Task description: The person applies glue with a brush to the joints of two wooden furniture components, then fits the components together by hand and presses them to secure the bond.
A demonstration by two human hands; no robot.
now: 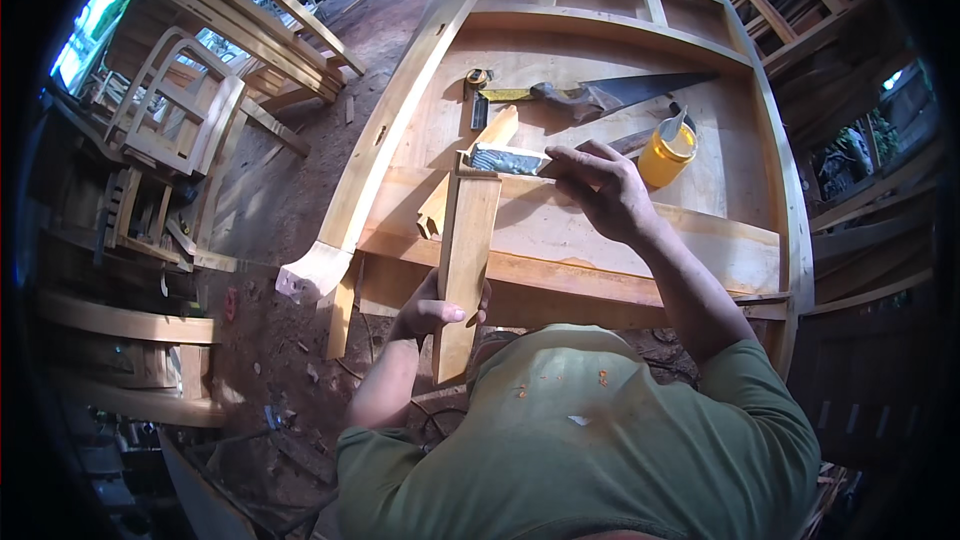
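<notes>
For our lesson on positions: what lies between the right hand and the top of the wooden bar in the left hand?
In the head view, a flat, dark, streaked piece spans from the right hand to the top of the wooden bar.

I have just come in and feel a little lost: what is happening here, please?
A person's left hand grips a wooden piece near its lower end. The right hand pinches a flat, partly dark object at the piece's upper end; I cannot tell its kind. A handsaw and a yellow container rest on the wooden panel beyond.
</notes>
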